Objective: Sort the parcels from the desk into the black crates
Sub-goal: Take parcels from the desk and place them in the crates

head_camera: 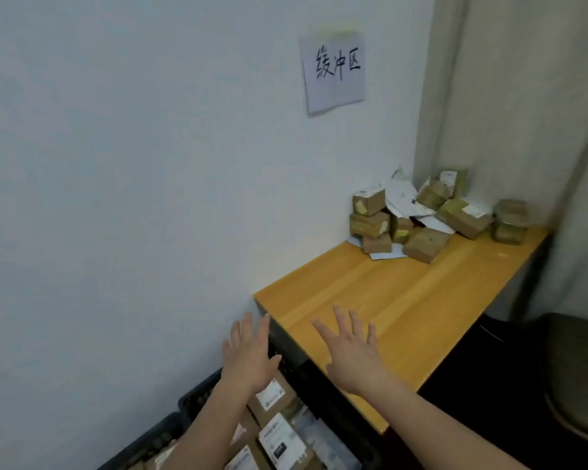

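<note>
A pile of small brown cardboard parcels (425, 215) and white mailers lies at the far end of the yellow wooden desk (398, 300), against the wall corner. My left hand (248, 351) is empty, fingers spread, raised above a black crate (197, 398) that stands below the desk's near-left end. My right hand (353, 351) is also empty and spread, hovering over the desk's near end. The crate holds several labelled brown parcels (275, 432). Both hands are far from the pile.
A paper sign (335, 71) with handwritten characters is taped to the white wall above the desk. A curtain (523, 96) hangs at the right. A dark stool or chair (577, 374) stands at the right of the desk.
</note>
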Demonstrator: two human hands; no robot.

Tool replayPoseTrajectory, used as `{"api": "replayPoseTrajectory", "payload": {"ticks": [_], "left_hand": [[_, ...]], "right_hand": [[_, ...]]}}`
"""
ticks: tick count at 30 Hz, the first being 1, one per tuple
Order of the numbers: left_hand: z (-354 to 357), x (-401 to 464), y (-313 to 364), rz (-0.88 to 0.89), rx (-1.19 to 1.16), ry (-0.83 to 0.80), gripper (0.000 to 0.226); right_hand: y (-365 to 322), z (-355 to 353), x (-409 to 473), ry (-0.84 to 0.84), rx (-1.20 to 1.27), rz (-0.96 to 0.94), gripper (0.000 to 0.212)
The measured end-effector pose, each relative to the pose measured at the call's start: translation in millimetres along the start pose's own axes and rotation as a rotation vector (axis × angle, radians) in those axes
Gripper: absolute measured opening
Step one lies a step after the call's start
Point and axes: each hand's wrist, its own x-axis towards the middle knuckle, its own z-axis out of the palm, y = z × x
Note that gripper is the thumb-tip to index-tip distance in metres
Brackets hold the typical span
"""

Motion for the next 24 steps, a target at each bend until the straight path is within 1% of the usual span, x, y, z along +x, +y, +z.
{"api": "replayPoseTrajectory", "payload": {"ticks": [3,7,11,15,20,24], "left_hand": [[3.6,33.9,87.9,0.058,0.001,-0.020,0.080],[7.7,68.1,207.6,0.177,-0.027,-0.049,0.080],[1.7,96.8,302.1,0.306,-0.064,-0.101,0.082],[0.8,127.6,363.8,0.377,-0.026,-0.095,0.083],[8.5,178.8,407.8,0.409,0.000,-0.115,0.083],[23.8,235.0,446.9,0.423,-0.018,-0.150,0.085]], "right_hand": [[90.0,-28.5,0.8,0.045,-0.003,0.083,0.091],[205.6,-65.2,-3.4,0.071,0.003,0.251,0.091],[295.0,-100.5,-5.0,0.088,0.020,0.337,0.090],[352.0,-112.9,0.3,0.138,0.062,0.375,0.089],[402.7,-106.4,22.1,0.078,0.114,0.404,0.087],[441.8,-112.1,57.9,0.062,0.114,0.426,0.088]]}}
